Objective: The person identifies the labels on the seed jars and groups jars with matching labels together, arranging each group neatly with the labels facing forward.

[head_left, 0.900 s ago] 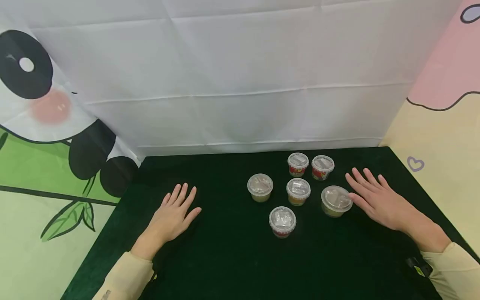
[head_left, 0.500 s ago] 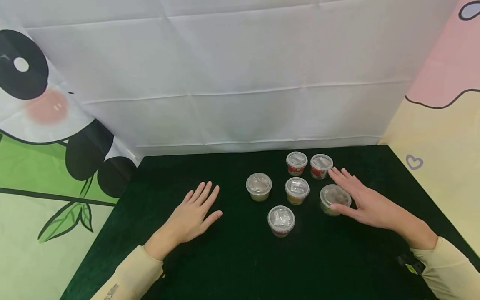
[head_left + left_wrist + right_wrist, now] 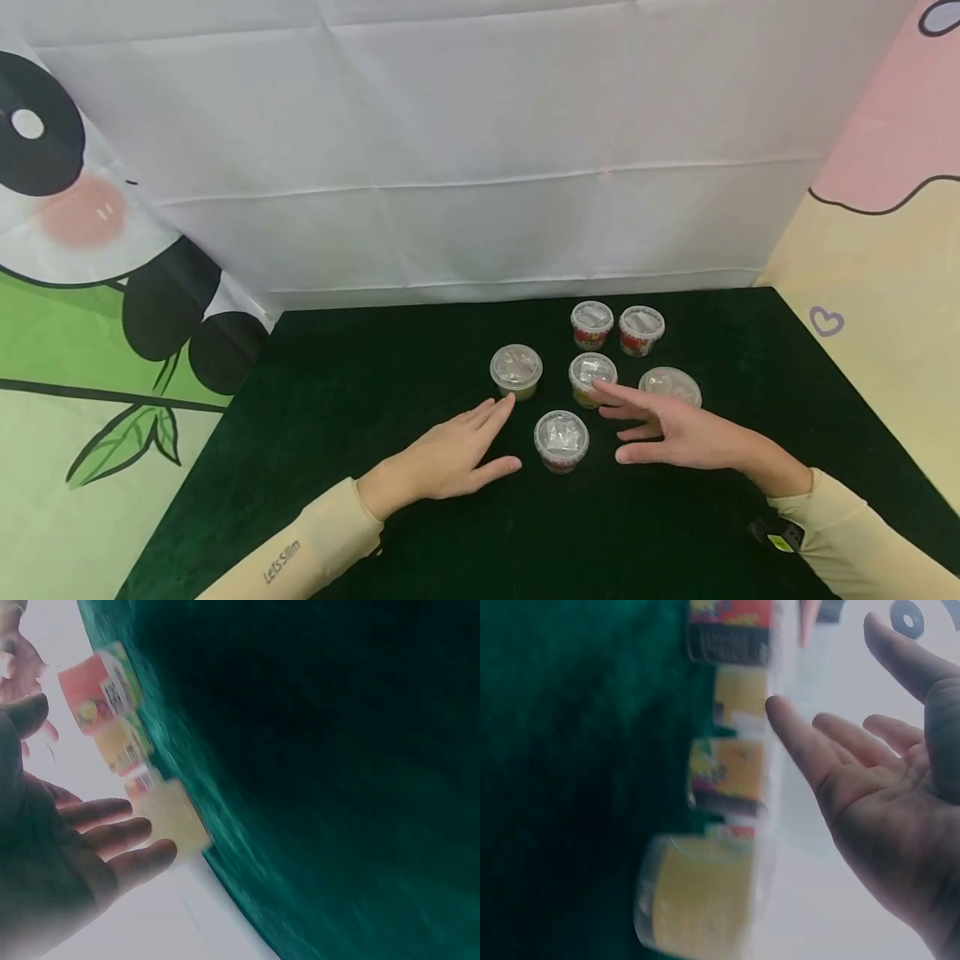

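Observation:
Several lidded plastic cups stand on a dark green cloth. My left hand (image 3: 442, 454) hovers with straight fingers, its fingertips just in front of a pale-filled cup (image 3: 516, 372). Between the two hands stands the nearest cup (image 3: 562, 442), with clear wrap showing through its lid. With fingers loosely extended, my right hand (image 3: 678, 429) partly covers the pale cup (image 3: 670, 383) at the right. Its fingertips overlap the edge of the middle cup (image 3: 592, 371) in the head view; contact cannot be told. Neither hand holds anything. The left wrist view shows a red-labelled cup (image 3: 94, 694) beyond the thumb.
Two red-labelled cups, a left one (image 3: 592, 325) and a right one (image 3: 641, 331), stand at the back. A white cloth wall (image 3: 465, 167) rises behind the table (image 3: 360, 358). Printed panels flank it, with a panda (image 3: 82, 208) on the left.
Both hands have moved inward toward the cups. The left hand travelled right, and the right hand moved left over the right pale cup. The cups have stayed in place.

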Demonstrator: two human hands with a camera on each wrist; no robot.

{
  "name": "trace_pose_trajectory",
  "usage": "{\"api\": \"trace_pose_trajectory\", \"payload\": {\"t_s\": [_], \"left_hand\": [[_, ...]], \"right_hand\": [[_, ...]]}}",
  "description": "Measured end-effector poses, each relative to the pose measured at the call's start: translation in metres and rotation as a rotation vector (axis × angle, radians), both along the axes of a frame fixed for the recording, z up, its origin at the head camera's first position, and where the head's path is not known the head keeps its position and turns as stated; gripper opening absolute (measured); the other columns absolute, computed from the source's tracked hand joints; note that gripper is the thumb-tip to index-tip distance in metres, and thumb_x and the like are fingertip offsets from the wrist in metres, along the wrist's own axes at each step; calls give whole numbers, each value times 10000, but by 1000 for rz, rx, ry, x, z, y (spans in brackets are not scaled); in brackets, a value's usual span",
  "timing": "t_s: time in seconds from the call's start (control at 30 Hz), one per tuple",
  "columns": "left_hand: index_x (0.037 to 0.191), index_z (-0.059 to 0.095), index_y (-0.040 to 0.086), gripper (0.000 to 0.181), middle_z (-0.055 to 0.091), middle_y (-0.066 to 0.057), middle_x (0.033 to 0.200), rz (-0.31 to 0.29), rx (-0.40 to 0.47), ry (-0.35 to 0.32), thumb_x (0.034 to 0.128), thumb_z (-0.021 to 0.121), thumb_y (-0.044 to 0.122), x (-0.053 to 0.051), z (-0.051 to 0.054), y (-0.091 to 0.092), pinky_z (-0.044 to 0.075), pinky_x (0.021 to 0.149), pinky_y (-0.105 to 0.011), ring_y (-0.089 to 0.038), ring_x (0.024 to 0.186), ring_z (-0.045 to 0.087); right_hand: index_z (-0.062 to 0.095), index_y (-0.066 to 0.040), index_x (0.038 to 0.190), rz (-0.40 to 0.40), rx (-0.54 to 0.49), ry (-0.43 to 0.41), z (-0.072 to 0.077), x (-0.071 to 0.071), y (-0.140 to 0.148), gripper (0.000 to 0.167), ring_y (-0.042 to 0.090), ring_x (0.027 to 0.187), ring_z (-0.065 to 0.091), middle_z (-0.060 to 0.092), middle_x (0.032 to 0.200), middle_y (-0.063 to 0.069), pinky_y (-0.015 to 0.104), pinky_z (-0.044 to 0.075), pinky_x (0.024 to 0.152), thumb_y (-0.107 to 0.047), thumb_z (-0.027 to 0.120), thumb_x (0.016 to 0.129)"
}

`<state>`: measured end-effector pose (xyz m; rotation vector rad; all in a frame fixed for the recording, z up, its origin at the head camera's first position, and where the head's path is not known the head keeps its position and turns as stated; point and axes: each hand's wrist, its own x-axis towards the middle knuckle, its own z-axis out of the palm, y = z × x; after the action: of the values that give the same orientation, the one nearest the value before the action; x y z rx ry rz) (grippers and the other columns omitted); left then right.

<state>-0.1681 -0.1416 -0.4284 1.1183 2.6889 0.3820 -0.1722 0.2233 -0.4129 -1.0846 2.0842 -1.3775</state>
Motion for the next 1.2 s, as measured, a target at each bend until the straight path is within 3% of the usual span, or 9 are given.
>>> {"api": "trace_pose_trajectory", "payload": {"t_s": [0.13, 0.3, 0.47, 0.6, 0.83, 1.2], "left_hand": [[1639, 72, 117, 897, 253, -131, 1646, -6, -17, -40, 1008, 345, 693, 3, -3, 16, 320, 1166, -475, -293, 1497, 277], [1629, 87, 58, 940, 275, -162, 1632, 30, -82, -42, 999, 388, 687, 5, -5, 30, 338, 1160, -453, -298, 1478, 318], [1615, 174, 41, 928, 361, -173, 1595, 47, -132, -23, 994, 392, 695, 6, -8, 41, 388, 1131, -430, -293, 1432, 409], [1575, 315, 68, 855, 473, -135, 1513, 53, -142, -3, 994, 404, 689, 5, -6, 45, 467, 1060, -423, -262, 1349, 499], [1439, 489, 96, 721, 566, -87, 1358, 22, -99, 34, 1007, 400, 667, 5, -6, 49, 533, 952, -382, -215, 1201, 583], [1427, 503, 97, 677, 568, -89, 1359, 38, -106, 30, 1025, 400, 632, 9, -3, 47, 536, 951, -377, -217, 1200, 586]], "right_hand": [[142, -106, 1633, 6, 30, -42, -8, 1, -16, 899, 402, 1439, 360, 176, 1663, 187, 447, 471, 1040, -164, 730, 955], [97, -188, 1643, -39, 61, -135, -16, 2, -25, 966, 451, 1423, 367, 198, 1644, 221, 447, 478, 1037, -189, 756, 937], [105, -68, 1626, -90, 94, -231, -21, 2, -24, 945, 508, 1371, 411, 278, 1576, 311, 393, 536, 966, -178, 748, 944], [171, -3, 1599, -110, 100, -283, -24, 2, -27, 886, 489, 1362, 434, 320, 1551, 308, 362, 550, 938, -175, 745, 946], [293, 2, 1560, -119, 127, -266, -25, 3, -32, 769, 422, 1311, 514, 444, 1472, 249, 382, 532, 972, -189, 731, 957], [372, -2, 1525, -131, 178, -168, -27, 0, -41, 701, 356, 1229, 589, 549, 1376, 161, 380, 542, 949, -225, 727, 964]]}}
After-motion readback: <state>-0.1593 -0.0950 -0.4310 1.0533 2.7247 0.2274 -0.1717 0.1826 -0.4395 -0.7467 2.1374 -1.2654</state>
